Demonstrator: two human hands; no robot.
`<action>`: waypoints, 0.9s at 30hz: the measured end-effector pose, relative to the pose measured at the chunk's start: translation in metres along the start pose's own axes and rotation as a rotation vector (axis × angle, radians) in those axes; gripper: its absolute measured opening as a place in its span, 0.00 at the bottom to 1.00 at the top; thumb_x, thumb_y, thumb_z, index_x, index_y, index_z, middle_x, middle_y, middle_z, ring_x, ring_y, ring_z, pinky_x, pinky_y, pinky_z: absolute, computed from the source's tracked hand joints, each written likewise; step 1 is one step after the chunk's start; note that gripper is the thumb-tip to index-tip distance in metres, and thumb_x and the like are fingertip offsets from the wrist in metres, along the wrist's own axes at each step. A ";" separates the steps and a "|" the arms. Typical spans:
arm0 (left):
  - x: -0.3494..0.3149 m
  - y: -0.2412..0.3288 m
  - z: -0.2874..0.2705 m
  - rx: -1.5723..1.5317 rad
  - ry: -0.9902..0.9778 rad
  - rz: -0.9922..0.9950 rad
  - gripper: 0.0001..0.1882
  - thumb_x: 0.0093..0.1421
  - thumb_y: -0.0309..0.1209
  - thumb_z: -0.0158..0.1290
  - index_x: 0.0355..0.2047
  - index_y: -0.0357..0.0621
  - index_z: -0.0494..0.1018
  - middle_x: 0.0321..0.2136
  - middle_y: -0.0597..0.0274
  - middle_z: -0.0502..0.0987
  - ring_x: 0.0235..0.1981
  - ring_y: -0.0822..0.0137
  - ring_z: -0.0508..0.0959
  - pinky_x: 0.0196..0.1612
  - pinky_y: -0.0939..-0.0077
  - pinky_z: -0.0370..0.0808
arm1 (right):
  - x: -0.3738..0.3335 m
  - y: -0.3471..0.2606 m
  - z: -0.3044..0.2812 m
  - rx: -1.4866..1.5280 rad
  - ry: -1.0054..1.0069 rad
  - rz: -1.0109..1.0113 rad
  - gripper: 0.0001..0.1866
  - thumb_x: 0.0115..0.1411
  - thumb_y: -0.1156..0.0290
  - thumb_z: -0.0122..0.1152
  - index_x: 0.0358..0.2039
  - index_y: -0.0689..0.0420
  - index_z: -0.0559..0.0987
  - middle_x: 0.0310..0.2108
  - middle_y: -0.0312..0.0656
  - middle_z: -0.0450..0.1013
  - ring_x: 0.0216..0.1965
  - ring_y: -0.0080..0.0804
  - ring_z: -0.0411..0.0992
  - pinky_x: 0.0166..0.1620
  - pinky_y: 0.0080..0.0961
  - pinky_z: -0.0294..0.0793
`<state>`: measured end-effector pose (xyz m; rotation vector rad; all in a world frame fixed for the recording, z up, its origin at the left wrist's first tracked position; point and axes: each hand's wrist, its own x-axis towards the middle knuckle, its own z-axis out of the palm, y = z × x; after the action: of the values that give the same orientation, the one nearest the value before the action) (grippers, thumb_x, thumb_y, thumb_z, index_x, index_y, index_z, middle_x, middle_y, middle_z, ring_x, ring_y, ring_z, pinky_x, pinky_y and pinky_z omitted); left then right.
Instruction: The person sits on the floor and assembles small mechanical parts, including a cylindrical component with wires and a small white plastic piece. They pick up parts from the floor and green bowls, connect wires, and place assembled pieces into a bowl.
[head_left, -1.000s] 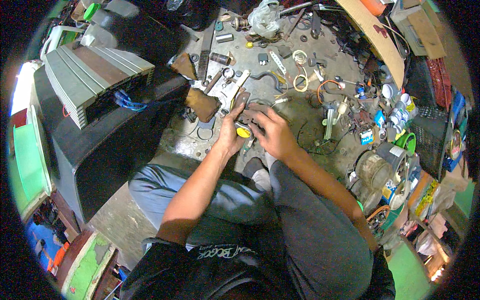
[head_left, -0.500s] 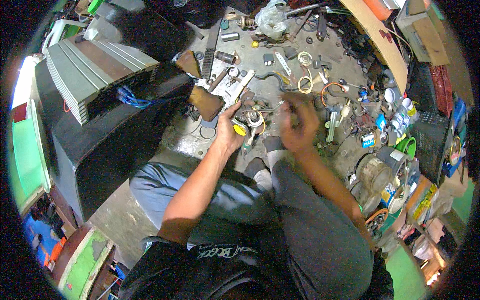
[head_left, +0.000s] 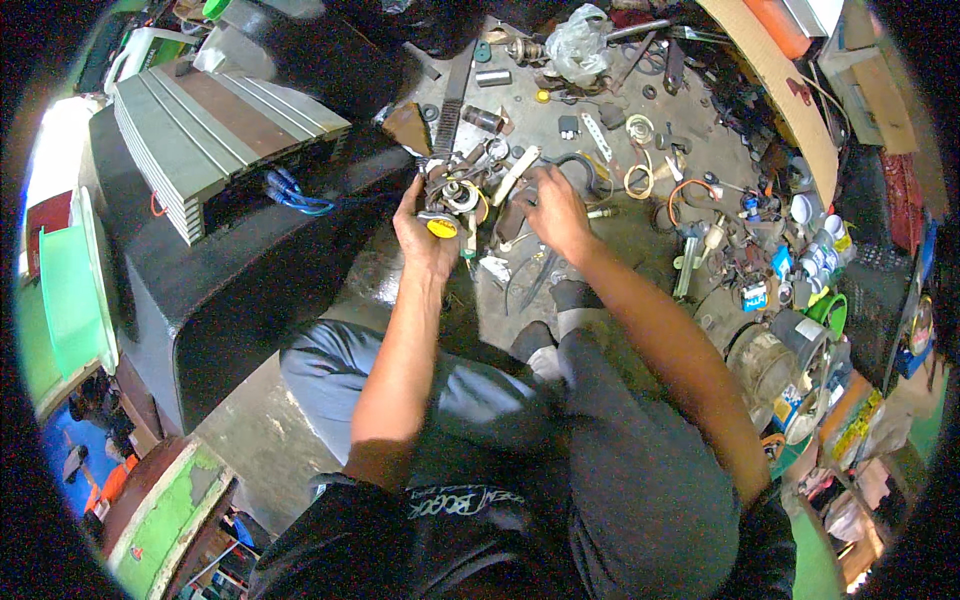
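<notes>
Floor (head_left: 625, 95): grey concrete, stained and patchily lit, strewn with loose hardware.
Far floor: clear plastic bag (head_left: 580, 45) beside dark metal bits, silver cylinder (head_left: 493, 77) nearer in, toothed dark bar (head_left: 455, 105) to the left, perforated pale strip (head_left: 597, 137) toward the middle.
Cables: cream cable (head_left: 638, 182) lying in loops, orange cable (head_left: 677, 200) curved farther right.
Black cabinet (head_left: 265, 285): broad, at left, topped by a ridged grey metal unit (head_left: 225, 110) with blue wires (head_left: 290, 195) bunched at the near side.
Right side: heaped small parts, round cans (head_left: 755, 360), a green ring (head_left: 828, 312); above them, a cardboard sheet (head_left: 785, 80) bowed by the lens.
Edges: hemmed in by the cabinet on the left, by trousered legs (head_left: 330, 365) below, by the heap on the right.
Room for moving: shadowed concrete between right hand (head_left: 562, 215) and heap; tighter beyond the left hand (head_left: 425, 245), with scattered parts crowding close.
Left grip: closed around the metal assembly (head_left: 460, 195), palm turned up.
Right grip: fingers curled, apart from the assembly, near a pale narrow bar (head_left: 516, 172); impossible to tell whether gripping the dark piece (head_left: 511, 218) at the fingertips.
Metal assembly: in the left hand, above the floor, left of centre; small, dark, irregular, with a silvery round part, a yellow oval cap (head_left: 442, 229) at the near end, and a yellow wire (head_left: 485, 207) curving along the right.
</notes>
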<state>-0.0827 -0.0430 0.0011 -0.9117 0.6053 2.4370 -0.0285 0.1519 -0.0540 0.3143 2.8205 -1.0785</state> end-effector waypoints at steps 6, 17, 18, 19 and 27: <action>-0.007 -0.001 0.008 0.015 0.002 0.020 0.20 0.67 0.42 0.44 0.48 0.41 0.74 0.44 0.51 0.78 0.46 0.52 0.76 0.52 0.45 0.71 | 0.002 0.006 0.003 0.084 0.005 0.073 0.12 0.50 0.70 0.71 0.33 0.61 0.80 0.37 0.53 0.76 0.42 0.52 0.76 0.46 0.42 0.73; -0.003 0.000 0.007 -0.065 -0.016 0.000 0.20 0.67 0.43 0.44 0.48 0.42 0.75 0.44 0.50 0.78 0.46 0.52 0.76 0.51 0.50 0.72 | -0.028 0.055 0.022 0.254 0.062 0.229 0.18 0.52 0.62 0.73 0.38 0.60 0.81 0.40 0.53 0.78 0.44 0.55 0.75 0.49 0.45 0.72; -0.004 -0.001 0.008 -0.069 -0.009 0.000 0.20 0.66 0.43 0.44 0.48 0.42 0.75 0.45 0.50 0.78 0.46 0.52 0.76 0.51 0.50 0.72 | -0.029 0.063 0.023 0.305 0.080 0.218 0.17 0.54 0.62 0.72 0.39 0.61 0.81 0.39 0.52 0.78 0.43 0.52 0.76 0.48 0.44 0.73; -0.004 -0.001 0.009 -0.049 -0.008 0.005 0.20 0.67 0.43 0.44 0.48 0.42 0.75 0.45 0.49 0.78 0.46 0.51 0.76 0.51 0.50 0.72 | -0.029 0.071 0.023 0.356 0.099 0.208 0.17 0.55 0.62 0.71 0.39 0.61 0.81 0.39 0.51 0.79 0.41 0.50 0.77 0.46 0.42 0.75; -0.010 -0.002 0.011 -0.027 -0.040 0.021 0.21 0.68 0.43 0.41 0.49 0.41 0.74 0.46 0.48 0.78 0.48 0.51 0.76 0.53 0.49 0.72 | -0.031 0.000 -0.069 0.801 0.103 0.529 0.09 0.63 0.70 0.62 0.38 0.62 0.81 0.32 0.38 0.78 0.32 0.28 0.75 0.37 0.27 0.76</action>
<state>-0.0805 -0.0381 0.0152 -0.8695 0.5716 2.4818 -0.0005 0.1933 0.0029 1.1117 2.0125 -1.9877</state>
